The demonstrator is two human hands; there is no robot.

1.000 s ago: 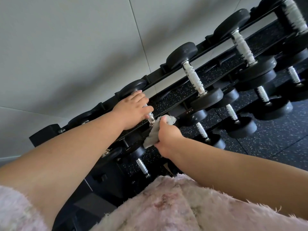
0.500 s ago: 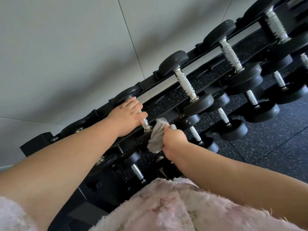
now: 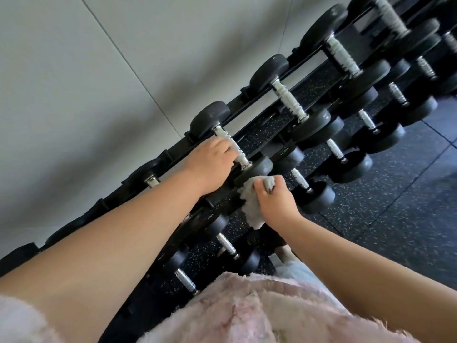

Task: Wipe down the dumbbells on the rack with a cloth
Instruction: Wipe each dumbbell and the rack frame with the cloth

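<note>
Head view: the frame is tilted, so the black rack (image 3: 249, 103) runs as a diagonal from about 8 o'clock to 2 o'clock, with a pale wall (image 3: 99, 70) behind it at 10 o'clock and dark speckled flooring (image 3: 408, 206) at 3 to 4 o'clock. Rows of black dumbbells with knurled metal handles sit across the rack's rails on several tiers.

The left hand (image 3: 211, 163) lies just left of centre, its fingers curled over the metal handle of one top-tier dumbbell (image 3: 210, 116); that dumbbell's far head shows at 11 o'clock from the hand, and its near head sits just beside the hand at 3 o'clock. The hand is closed on the handle, though the fingertips are hidden beneath it.

The right hand (image 3: 275, 196) is at centre, a little toward 4 o'clock from the left hand and close beside it without touching. It is clenched around a bunched grey-white cloth (image 3: 252, 204), which is pressed against the near head of the same dumbbell; loose folds hang from the fist toward 7 o'clock.

Both forearms are bare and enter from the lower corners. A fluffy pale pink garment (image 3: 247, 313) fills the bottom edge at 6 o'clock.
</note>
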